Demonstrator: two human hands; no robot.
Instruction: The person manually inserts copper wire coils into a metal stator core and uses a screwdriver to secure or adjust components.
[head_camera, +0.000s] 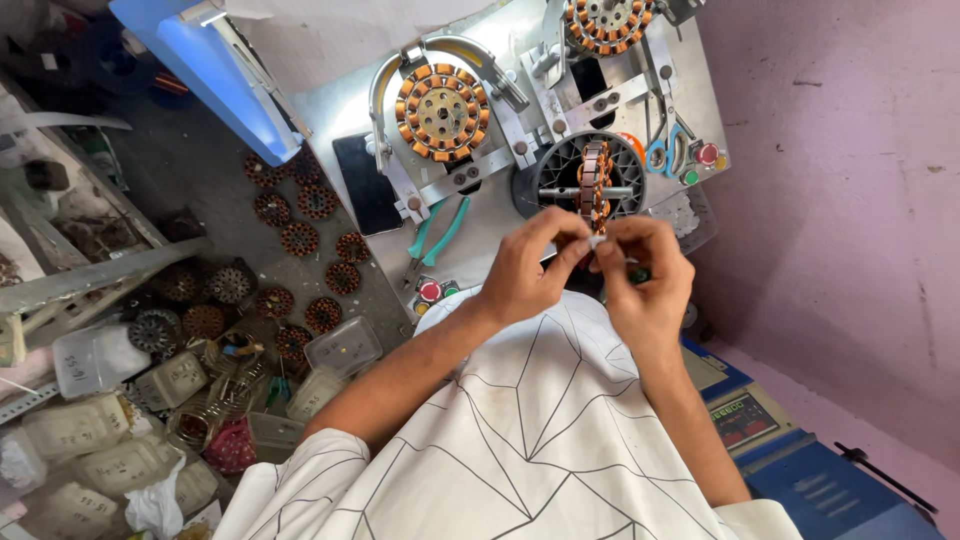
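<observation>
My left hand (532, 266) and my right hand (645, 272) meet just below a copper-wound stator (594, 181) mounted edge-on on a shaft inside a round dark housing (548, 170). Both hands pinch something small and pale between thumb and fingers at the stator's lower edge; a thin wire or sleeve, too small to tell. A second wound stator (440, 112) sits flat in the machine's left fixture, and a third (606, 22) at the top.
Green-handled pliers (440, 232) lie on the metal machine table (340, 110); blue scissors (664, 152) and red and green buttons (708, 154) sit at its right. Several wound stators (300, 238) and plastic boxes (343, 346) crowd the floor at left. A pink wall (850, 200) stands right.
</observation>
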